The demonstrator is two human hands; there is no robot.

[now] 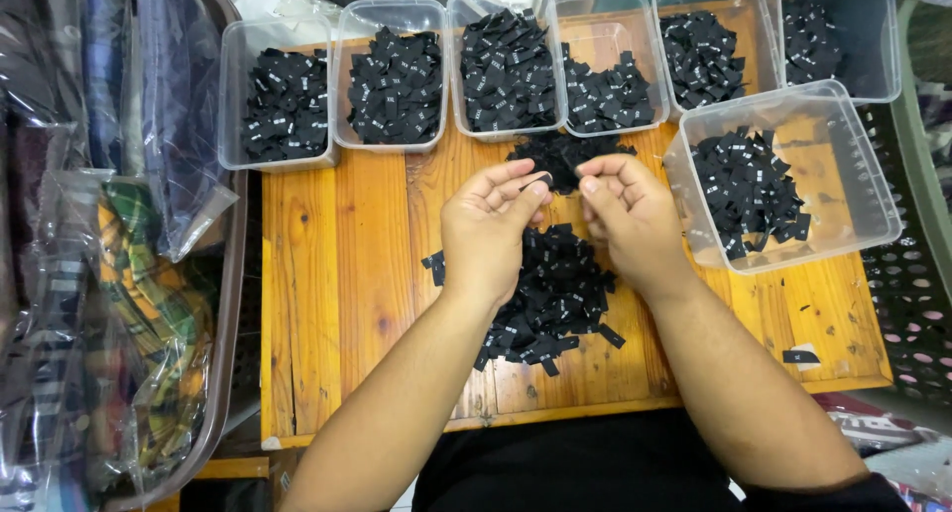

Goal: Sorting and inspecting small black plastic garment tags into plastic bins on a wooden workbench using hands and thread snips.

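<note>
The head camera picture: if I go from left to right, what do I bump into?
Bagged clothes → wooden table → left hand → right hand → tilted clear tub of black labels → perforated basket.

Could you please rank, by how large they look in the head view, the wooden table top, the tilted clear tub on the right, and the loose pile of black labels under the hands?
1. Wooden table top, plainly the largest.
2. and 3. Tilted clear tub and pile of black labels: they look alike in spread; the hands hide part of the pile, so I cannot rank them.
</note>
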